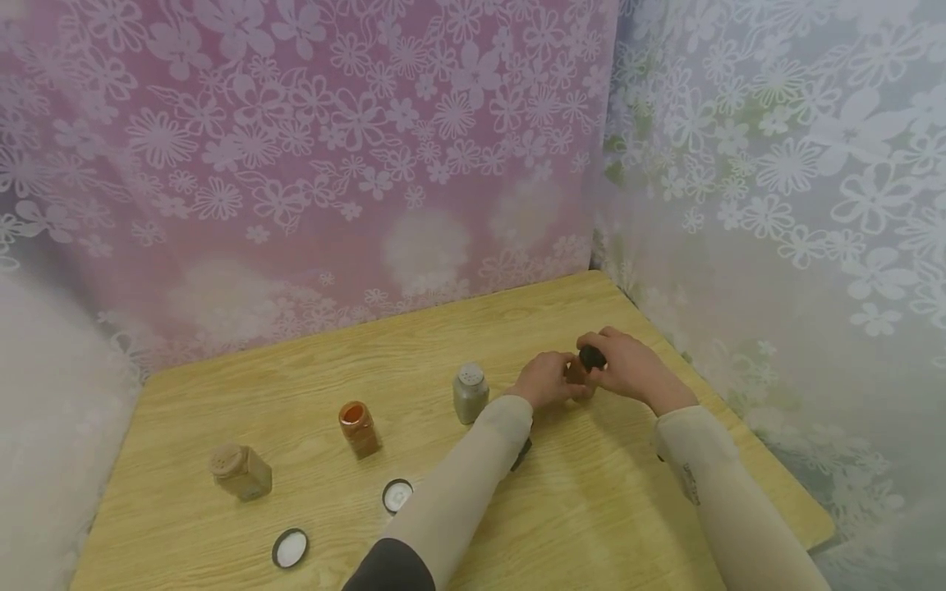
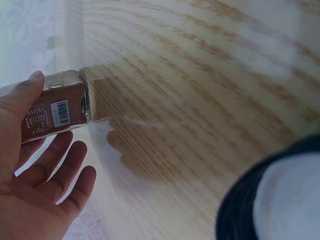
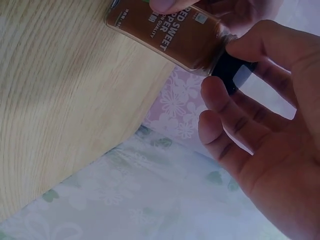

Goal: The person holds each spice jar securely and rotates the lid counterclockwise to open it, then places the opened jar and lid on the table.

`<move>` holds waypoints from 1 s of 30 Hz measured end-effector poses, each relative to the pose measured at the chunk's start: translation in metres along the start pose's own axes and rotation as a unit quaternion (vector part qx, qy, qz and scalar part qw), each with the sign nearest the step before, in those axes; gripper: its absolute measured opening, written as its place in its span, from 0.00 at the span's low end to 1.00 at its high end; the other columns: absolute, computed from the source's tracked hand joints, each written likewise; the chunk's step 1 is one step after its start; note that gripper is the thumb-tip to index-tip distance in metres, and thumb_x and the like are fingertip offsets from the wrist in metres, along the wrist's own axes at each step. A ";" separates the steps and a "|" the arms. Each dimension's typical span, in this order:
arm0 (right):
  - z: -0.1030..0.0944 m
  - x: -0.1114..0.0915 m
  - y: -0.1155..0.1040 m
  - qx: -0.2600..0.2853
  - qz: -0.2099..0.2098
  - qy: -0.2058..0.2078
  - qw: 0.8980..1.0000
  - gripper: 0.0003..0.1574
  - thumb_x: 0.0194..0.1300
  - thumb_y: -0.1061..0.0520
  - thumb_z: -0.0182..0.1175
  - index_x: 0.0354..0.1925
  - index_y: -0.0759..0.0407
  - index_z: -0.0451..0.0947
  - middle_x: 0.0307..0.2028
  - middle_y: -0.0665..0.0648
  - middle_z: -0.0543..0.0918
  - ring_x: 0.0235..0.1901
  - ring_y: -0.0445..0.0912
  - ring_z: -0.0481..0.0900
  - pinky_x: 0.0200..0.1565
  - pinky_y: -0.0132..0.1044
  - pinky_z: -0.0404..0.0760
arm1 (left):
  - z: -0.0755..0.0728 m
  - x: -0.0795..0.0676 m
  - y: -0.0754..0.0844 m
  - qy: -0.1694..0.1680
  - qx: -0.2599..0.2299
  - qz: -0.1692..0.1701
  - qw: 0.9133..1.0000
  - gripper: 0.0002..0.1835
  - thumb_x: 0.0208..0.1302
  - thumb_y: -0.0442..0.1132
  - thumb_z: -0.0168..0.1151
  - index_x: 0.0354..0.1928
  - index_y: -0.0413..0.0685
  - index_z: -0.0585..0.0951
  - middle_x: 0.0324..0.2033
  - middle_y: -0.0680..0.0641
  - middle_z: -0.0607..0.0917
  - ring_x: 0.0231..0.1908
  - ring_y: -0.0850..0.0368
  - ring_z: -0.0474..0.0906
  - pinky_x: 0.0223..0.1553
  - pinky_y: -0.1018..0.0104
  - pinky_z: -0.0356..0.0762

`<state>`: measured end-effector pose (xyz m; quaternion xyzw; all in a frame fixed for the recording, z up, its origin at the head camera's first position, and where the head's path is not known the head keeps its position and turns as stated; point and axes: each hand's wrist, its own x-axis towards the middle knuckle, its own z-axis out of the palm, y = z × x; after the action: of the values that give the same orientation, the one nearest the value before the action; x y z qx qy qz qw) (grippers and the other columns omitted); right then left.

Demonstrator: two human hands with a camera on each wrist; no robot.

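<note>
A glass spice jar [image 1: 579, 371] of red-brown powder, labelled in part "RED SWEET" in the right wrist view, is between the hands at the table's right side. My left hand [image 1: 545, 379] grips its body, thumb [image 2: 30, 90] on one side, with the other fingers partly spread. The jar's base is at or close to the tabletop. On its neck is a black cap [image 3: 231, 72], which my right hand [image 1: 631, 369] holds between thumb and fingers. Left of the hands stands a grey-green spice jar [image 1: 470, 398] with a perforated top.
An orange-red jar [image 1: 362, 435] and a tan jar [image 1: 247, 476] with a perforated top stand farther left. Two black-rimmed lids, one lid [image 1: 290, 548] nearer the front and another lid [image 1: 397, 496], lie white side up. Floral curtains [image 1: 355, 164] border the wooden table [image 1: 606, 509].
</note>
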<state>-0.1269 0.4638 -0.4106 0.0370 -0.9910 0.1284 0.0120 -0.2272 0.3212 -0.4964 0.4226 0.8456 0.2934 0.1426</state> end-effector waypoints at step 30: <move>0.025 -0.048 0.012 0.059 0.093 0.004 0.994 0.26 0.70 0.48 0.67 0.54 0.64 0.71 0.25 0.55 0.81 0.19 0.44 0.68 0.23 0.38 0.68 | 0.008 -0.011 0.001 0.012 -0.002 -0.035 0.999 0.32 0.64 0.56 0.75 0.66 0.52 0.78 0.56 0.48 0.87 0.54 0.55 0.85 0.53 0.65 0.84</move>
<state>-0.0808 0.4721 -0.4395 -0.0550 -0.9808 0.1873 0.0014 -0.2163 0.3158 -0.5018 0.3886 0.8611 0.2950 0.1433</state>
